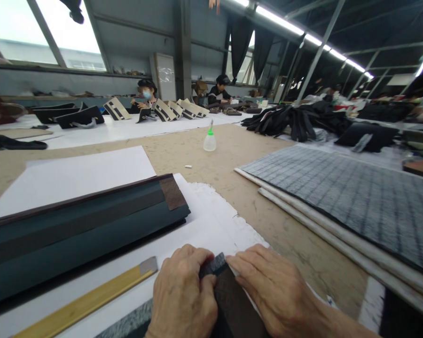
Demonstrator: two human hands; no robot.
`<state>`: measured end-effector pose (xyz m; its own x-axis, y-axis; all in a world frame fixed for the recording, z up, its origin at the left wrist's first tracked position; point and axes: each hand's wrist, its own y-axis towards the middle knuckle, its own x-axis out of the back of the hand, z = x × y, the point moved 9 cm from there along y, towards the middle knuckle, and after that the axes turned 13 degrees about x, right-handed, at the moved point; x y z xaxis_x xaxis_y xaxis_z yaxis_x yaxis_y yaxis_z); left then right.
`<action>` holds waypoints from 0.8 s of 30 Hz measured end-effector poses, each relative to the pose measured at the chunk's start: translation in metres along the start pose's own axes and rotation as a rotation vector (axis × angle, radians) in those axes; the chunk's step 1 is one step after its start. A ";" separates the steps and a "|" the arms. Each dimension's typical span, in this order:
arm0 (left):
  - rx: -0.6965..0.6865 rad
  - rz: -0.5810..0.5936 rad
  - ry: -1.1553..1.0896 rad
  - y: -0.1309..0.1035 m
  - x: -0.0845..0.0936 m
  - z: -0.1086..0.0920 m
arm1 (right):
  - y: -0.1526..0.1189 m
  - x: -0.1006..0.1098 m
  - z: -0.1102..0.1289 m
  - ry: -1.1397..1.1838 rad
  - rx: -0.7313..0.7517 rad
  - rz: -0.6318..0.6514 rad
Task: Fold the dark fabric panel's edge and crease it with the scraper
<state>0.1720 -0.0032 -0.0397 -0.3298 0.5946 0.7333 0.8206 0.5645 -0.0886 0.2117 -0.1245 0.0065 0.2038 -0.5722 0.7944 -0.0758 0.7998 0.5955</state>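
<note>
Both hands on one small dark strip piece (221, 286) at the near edge of the tabletop (211, 164). Left hand (183, 295) curled closed, fingertips pinching the strip's left edge. Right hand (275, 291) flatter, fingers pressing down on the strip's far-right corner. The strip sits between the two hands, its lower part hidden under them. It lies on white paper (211, 220).

Looks like a fold or press-down along the top edge. To do it well, I'd say: keep the left pinch fixed as anchor, run the right fingertips along the edge in one pass, even pressure, corner squared first.

Yellow ruler (91, 300) just left of the left hand, handy for checking the edge. Dark green folded panel (74, 230) beyond the left hand. Squeeze bottle (209, 140) well ahead of both hands. Grey checked sheets (338, 192) off to the right hand's side. Other people sit far off.
</note>
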 end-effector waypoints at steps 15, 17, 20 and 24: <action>-0.630 -0.253 0.254 -0.032 -0.001 -0.036 | 0.000 0.001 0.001 -0.027 -0.007 0.003; -0.679 -0.251 0.296 -0.035 -0.005 -0.037 | 0.001 0.001 0.000 -0.027 -0.011 0.003; -0.695 -0.261 0.337 -0.036 -0.006 -0.038 | 0.001 0.002 -0.004 0.013 -0.039 -0.018; -0.717 -0.266 0.393 -0.037 -0.009 -0.041 | -0.001 0.009 -0.013 0.067 -0.101 -0.087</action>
<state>0.1635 -0.0532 -0.0147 -0.4762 0.1778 0.8612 0.8792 0.0804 0.4696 0.2267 -0.1283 0.0115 0.2702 -0.6291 0.7289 0.0427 0.7641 0.6437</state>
